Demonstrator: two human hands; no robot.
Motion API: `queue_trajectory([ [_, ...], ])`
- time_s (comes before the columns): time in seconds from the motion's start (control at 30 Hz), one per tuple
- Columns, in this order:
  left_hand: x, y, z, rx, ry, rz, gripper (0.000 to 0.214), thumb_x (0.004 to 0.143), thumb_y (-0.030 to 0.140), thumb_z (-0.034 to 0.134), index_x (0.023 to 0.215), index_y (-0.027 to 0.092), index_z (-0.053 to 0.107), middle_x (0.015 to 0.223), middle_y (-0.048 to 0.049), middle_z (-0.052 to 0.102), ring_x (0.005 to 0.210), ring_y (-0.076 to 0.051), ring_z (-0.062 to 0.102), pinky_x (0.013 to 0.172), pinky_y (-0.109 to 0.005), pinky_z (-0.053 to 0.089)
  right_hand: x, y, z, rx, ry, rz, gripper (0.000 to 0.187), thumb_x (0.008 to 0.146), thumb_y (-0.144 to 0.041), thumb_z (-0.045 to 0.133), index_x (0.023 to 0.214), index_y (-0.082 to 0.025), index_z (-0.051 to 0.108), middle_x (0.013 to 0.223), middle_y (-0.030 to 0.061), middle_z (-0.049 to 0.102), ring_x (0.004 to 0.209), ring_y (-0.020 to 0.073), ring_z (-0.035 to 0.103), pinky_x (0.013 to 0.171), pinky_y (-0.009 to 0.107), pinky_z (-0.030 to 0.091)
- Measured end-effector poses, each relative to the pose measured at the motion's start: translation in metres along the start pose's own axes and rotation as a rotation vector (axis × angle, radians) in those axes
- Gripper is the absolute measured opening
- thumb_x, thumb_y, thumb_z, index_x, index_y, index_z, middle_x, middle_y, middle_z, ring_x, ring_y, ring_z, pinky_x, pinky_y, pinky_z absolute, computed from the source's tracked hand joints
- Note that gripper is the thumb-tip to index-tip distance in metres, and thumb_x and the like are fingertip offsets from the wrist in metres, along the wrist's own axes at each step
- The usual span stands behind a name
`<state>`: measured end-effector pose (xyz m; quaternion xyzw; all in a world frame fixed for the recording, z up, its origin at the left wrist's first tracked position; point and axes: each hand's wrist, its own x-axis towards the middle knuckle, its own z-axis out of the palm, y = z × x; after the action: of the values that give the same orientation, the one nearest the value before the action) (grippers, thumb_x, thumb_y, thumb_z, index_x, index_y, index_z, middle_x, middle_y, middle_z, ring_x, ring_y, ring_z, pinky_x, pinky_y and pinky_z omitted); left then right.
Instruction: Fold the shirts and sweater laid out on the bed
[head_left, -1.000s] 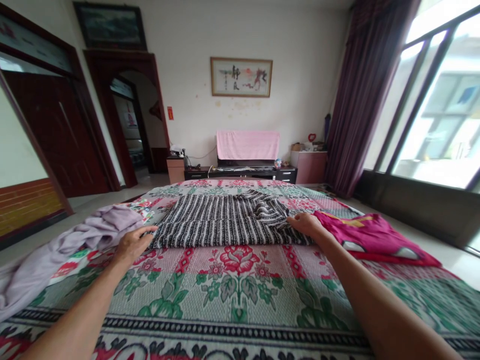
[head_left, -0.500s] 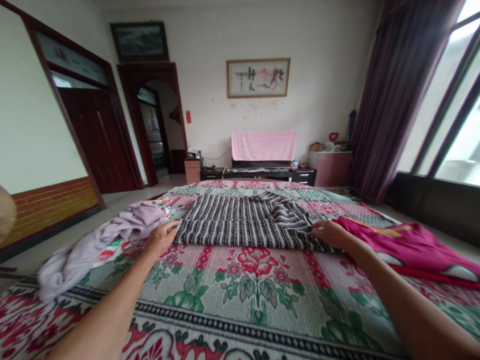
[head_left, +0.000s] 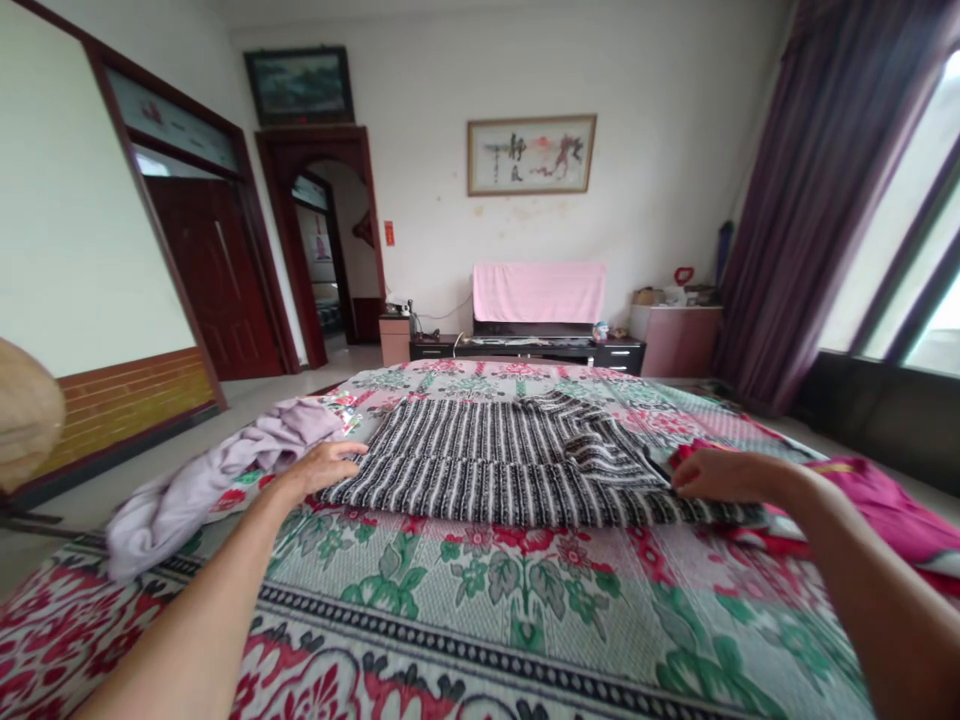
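Note:
A black-and-white striped knit sweater (head_left: 465, 465) lies spread flat on the flowered bedspread (head_left: 480, 590), with a fold across its width and a bunched part toward its right. At its left edge rests my left hand (head_left: 326, 470), fingers stretched out over the fabric. My right hand (head_left: 712, 475) is closed on the sweater's right end, pinching a dark edge of it; the fingertips are partly hidden. Close beside my left hand is a crumpled pale lilac garment (head_left: 225, 470). A magenta garment (head_left: 885, 510) lies behind and beyond my right forearm.
Past the bed's far edge stands a low black TV cabinet (head_left: 525, 352), with a pink cloth (head_left: 538, 292) draped over the screen on it. A tan rounded object (head_left: 26, 415) is at the left edge. Purple curtains (head_left: 795, 220) hang by the window at right.
The sweater's near edge has come closer to me and reaches farther both ways. My right hand has moved right; my left fingers have loosened from a pinch. The view has shifted slightly left.

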<state>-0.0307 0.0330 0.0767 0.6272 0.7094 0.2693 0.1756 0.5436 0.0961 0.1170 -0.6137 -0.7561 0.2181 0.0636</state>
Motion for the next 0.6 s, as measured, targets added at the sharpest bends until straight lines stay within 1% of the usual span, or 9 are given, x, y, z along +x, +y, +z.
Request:
queue_trajectory([
  [0.03, -0.001, 0.001, -0.002, -0.004, -0.016, 0.001, 0.056, 0.059, 0.032, 0.06, 0.113, 0.019, 0.069, 0.119, -0.0027, 0.067, 0.109, -0.025, 0.062, 0.094, -0.026, 0.045, -0.003, -0.003, -0.002, -0.024, -0.067, 0.026, 0.004, 0.057, -0.02, 0.069, 0.053, -0.019, 0.069, 0.057, 0.0022, 0.065, 0.051, 0.0129, 0.053, 0.05, 0.024, 0.038],
  [0.07, -0.002, 0.002, -0.003, 0.0, -0.019, -0.004, 0.059, 0.058, 0.033, 0.061, 0.115, 0.018, 0.068, 0.121, -0.0039, 0.066, 0.111, -0.025, 0.061, 0.094, -0.026, 0.045, -0.005, -0.005, -0.002, -0.025, -0.105, 0.065, 0.007, 0.06, -0.024, 0.068, 0.055, -0.019, 0.069, 0.059, 0.0029, 0.065, 0.05, 0.0127, 0.052, 0.048, 0.025, 0.037],
  [0.17, 0.001, 0.004, -0.001, 0.035, 0.023, -0.032, 0.064, 0.059, 0.042, 0.063, 0.118, 0.015, 0.066, 0.124, -0.0085, 0.064, 0.112, -0.026, 0.06, 0.095, -0.027, 0.045, -0.007, -0.013, 0.002, 0.033, -0.173, 0.173, 0.018, 0.067, -0.037, 0.065, 0.06, -0.021, 0.068, 0.06, 0.0037, 0.064, 0.047, 0.0125, 0.05, 0.044, 0.025, 0.036],
  [0.23, 0.003, 0.004, 0.001, 0.044, 0.071, -0.047, 0.067, 0.06, 0.047, 0.062, 0.118, 0.013, 0.066, 0.124, -0.0113, 0.064, 0.113, -0.027, 0.06, 0.097, -0.029, 0.044, -0.003, -0.016, 0.008, 0.063, -0.146, 0.188, 0.022, 0.069, -0.042, 0.065, 0.065, -0.021, 0.068, 0.064, 0.0046, 0.065, 0.048, 0.0136, 0.052, 0.044, 0.026, 0.038],
  [0.3, 0.005, 0.004, 0.003, 0.023, 0.09, -0.058, 0.069, 0.061, 0.049, 0.061, 0.119, 0.012, 0.064, 0.119, -0.0121, 0.066, 0.111, -0.027, 0.061, 0.095, -0.029, 0.044, 0.002, -0.018, 0.014, 0.035, -0.099, 0.18, 0.025, 0.07, -0.045, 0.065, 0.071, -0.021, 0.069, 0.069, 0.0057, 0.067, 0.051, 0.0154, 0.055, 0.045, 0.027, 0.04],
  [0.37, 0.004, 0.004, 0.003, -0.025, 0.049, -0.037, 0.072, 0.061, 0.049, 0.06, 0.122, 0.011, 0.062, 0.112, -0.0111, 0.07, 0.105, -0.026, 0.063, 0.09, -0.029, 0.046, 0.007, -0.019, 0.019, -0.029, -0.07, 0.172, 0.028, 0.071, -0.046, 0.064, 0.077, -0.02, 0.07, 0.073, 0.0067, 0.068, 0.055, 0.0182, 0.058, 0.048, 0.029, 0.043],
  [0.43, 0.001, 0.005, 0.001, -0.058, -0.034, 0.007, 0.073, 0.06, 0.048, 0.06, 0.123, 0.011, 0.062, 0.105, -0.0082, 0.072, 0.098, -0.025, 0.065, 0.086, -0.028, 0.047, 0.011, -0.021, 0.023, -0.114, -0.035, 0.124, 0.028, 0.073, -0.044, 0.063, 0.081, -0.018, 0.071, 0.078, 0.008, 0.07, 0.064, 0.0212, 0.062, 0.056, 0.032, 0.046],
  [0.53, -0.002, 0.006, -0.004, -0.033, -0.125, 0.023, 0.066, 0.059, 0.046, 0.059, 0.118, 0.015, 0.065, 0.094, -0.0021, 0.072, 0.088, -0.022, 0.064, 0.082, -0.028, 0.047, 0.013, -0.024, 0.027, -0.225, 0.014, 0.046, 0.024, 0.075, -0.035, 0.062, 0.084, -0.014, 0.071, 0.085, 0.0107, 0.071, 0.079, 0.0241, 0.065, 0.07, 0.032, 0.048],
  [0.6, -0.003, 0.007, -0.006, 0.006, -0.141, 0.009, 0.062, 0.06, 0.044, 0.057, 0.114, 0.017, 0.067, 0.087, 0.0005, 0.071, 0.083, -0.021, 0.062, 0.078, -0.028, 0.046, 0.013, -0.023, 0.027, -0.257, 0.016, 0.027, 0.023, 0.074, -0.03, 0.061, 0.085, -0.013, 0.072, 0.087, 0.0115, 0.071, 0.082, 0.0247, 0.065, 0.074, 0.032, 0.047],
])
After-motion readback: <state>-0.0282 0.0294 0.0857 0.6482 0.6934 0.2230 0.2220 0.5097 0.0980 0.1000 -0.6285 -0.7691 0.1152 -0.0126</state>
